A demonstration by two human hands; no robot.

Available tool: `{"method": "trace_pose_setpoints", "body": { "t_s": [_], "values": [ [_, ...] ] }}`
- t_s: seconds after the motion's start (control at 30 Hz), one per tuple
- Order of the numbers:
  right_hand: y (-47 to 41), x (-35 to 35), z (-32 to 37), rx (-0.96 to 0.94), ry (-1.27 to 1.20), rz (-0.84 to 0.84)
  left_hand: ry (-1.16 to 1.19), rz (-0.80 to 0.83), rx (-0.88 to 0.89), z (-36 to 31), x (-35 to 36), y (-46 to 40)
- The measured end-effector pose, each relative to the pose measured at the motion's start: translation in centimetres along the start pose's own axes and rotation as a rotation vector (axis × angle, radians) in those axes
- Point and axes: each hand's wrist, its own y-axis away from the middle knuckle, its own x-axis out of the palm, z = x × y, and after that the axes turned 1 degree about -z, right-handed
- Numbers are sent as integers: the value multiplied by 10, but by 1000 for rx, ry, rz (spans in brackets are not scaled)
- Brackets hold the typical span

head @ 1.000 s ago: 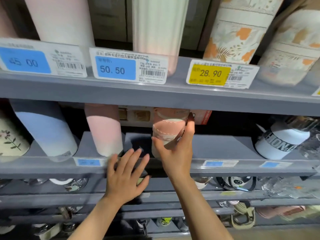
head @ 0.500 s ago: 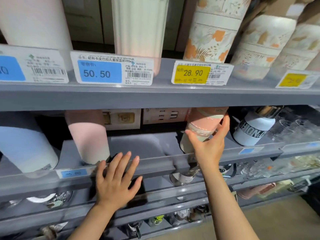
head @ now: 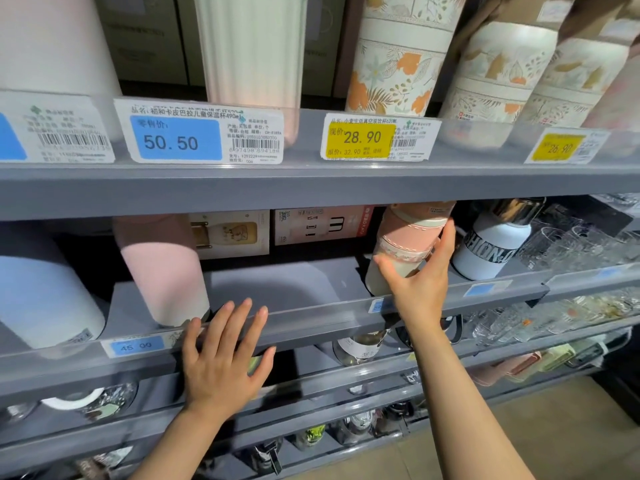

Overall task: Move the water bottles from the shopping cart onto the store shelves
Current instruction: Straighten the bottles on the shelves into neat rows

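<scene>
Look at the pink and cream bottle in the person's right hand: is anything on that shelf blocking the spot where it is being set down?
Nothing visible does. The right hand holds the pink and cream bottle on the shelf, in the bare stretch between the pink tumbler and the white bottle.

On the middle shelf [head: 311, 320], a bare stretch is lying open between the pink bottle [head: 162, 268] at 9 o'clock and the pink-and-cream bottle [head: 401, 251] at 3 o'clock. The right hand [head: 419, 282] is gripping that bottle; just beyond it a white bottle [head: 491, 247] is crowding the 3 o'clock side. Boxes [head: 277, 230] are closing off the back at 12 o'clock. The upper shelf [head: 311, 188] is limiting headroom. The left hand [head: 221, 362] is lying flat against the front rail.
</scene>
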Motion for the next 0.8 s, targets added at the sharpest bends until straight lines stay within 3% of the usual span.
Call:
{"method": "trace_pose_setpoints", "body": {
  "t_s": [0.67, 0.8],
  "values": [
    [9, -13, -17, -53, 0, -33, -81, 8, 25, 1, 3, 1],
    [29, -23, -13, -187, 69, -51, -91, 38, 31, 0, -1, -1]
  ]
}}
